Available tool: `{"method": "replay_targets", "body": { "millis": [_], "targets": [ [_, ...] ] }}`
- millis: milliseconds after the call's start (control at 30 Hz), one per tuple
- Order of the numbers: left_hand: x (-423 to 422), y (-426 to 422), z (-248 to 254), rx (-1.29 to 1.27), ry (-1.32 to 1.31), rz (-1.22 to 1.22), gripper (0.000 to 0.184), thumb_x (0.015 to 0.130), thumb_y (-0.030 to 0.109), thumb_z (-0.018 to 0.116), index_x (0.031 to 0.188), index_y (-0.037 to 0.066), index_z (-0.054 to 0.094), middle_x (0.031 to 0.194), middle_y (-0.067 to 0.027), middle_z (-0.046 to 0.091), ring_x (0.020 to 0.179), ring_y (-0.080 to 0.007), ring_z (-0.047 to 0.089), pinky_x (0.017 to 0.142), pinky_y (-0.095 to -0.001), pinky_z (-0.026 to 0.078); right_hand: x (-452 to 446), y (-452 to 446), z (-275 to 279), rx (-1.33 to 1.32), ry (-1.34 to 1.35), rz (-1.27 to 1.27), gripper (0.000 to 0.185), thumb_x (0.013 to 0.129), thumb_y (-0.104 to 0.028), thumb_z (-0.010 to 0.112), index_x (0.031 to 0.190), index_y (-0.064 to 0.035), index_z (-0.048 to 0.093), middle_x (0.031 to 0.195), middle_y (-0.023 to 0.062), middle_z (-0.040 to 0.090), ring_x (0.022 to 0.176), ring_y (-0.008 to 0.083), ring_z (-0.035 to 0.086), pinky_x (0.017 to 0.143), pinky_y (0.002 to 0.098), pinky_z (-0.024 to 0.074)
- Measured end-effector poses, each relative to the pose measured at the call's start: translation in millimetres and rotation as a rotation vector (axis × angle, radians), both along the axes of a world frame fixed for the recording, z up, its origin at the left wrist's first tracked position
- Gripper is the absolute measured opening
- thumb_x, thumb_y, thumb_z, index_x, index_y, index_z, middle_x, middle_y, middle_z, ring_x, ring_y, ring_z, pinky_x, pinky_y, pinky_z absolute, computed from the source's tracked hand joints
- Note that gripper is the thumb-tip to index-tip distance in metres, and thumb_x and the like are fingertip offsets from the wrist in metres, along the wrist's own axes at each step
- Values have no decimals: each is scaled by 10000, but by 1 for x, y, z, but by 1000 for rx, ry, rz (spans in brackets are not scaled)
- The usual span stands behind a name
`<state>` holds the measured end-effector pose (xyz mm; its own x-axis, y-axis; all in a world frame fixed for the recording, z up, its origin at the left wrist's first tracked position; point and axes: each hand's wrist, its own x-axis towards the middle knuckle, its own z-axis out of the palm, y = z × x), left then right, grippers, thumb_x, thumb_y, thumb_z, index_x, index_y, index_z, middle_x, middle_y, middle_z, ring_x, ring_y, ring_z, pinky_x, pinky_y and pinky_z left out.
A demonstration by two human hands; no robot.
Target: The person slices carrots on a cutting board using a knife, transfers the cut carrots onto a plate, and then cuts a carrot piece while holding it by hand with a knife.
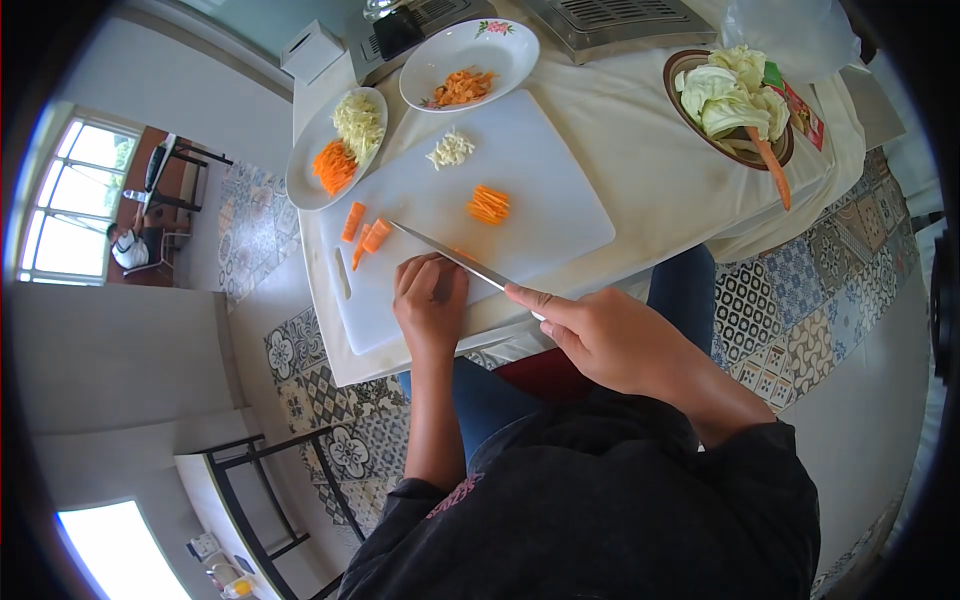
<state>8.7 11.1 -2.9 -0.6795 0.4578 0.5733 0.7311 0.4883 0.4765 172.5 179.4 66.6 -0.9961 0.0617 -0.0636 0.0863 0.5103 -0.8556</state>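
Observation:
My right hand [600,335] grips a kitchen knife [447,252], its forefinger stretched along the back of the blade. The blade lies slantwise over the white cutting board [560,205], tip toward the far left. Close against the blade, my left hand [432,295] is closed with curled fingers on a carrot piece [464,254], mostly hidden; a bit of orange shows past the blade. Thick carrot chunks [374,236] lie left of the knife tip. Beyond the knife sit a pile of carrot strips [488,204] and a small heap of chopped white pieces [451,149].
A plate [297,180] of shredded carrot and cabbage overlaps the board's far-left edge. Behind stands a flowered bowl [520,62] with orange shreds. A brown-rimmed bowl [672,75] at right holds cabbage and a carrot. Stoves [620,25] line the back. A person [130,245] sits far left.

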Motion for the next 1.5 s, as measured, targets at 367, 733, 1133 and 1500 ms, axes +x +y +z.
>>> {"method": "replay_targets", "body": {
  "millis": [367, 733, 1133, 1500],
  "targets": [
    [-2, -1, -4, -44, 13, 20, 152, 726, 19, 745, 853, 38, 663, 916, -87, 695, 928, -297, 643, 803, -390, 528, -3, 7, -2, -2, 8, 16, 430, 943, -133, 545, 1371, -139, 582, 741, 241, 651, 675, 426, 627, 677, 505, 503],
    [2, 3, 3, -29, -9, -18, 129, 767, 30, 751, 878, 47, 687, 921, -81, 710, 927, -288, 648, 836, -383, 518, -1, 15, 6, -34, -30, -8, 431, 970, -136, 526, 1401, -125, 544, 728, 238, 643, 656, 416, 623, 658, 490, 492],
    [1, 4, 2, -13, -48, -1, 136, 796, 51, 754, 918, 55, 697, 920, -77, 717, 928, -284, 649, 848, -382, 513, 5, 3, 3, -83, -50, -27, 501, 980, -128, 492, 1477, -104, 432, 792, 246, 668, 709, 436, 641, 700, 523, 494],
    [-2, 3, 1, -49, -17, 20, 159, 757, 36, 758, 902, 54, 695, 941, -72, 719, 942, -287, 647, 849, -386, 515, 1, -5, -17, 36, 34, -6, 569, 927, -93, 499, 1491, -126, 427, 754, 233, 662, 688, 430, 637, 678, 537, 504]
  ]
}}
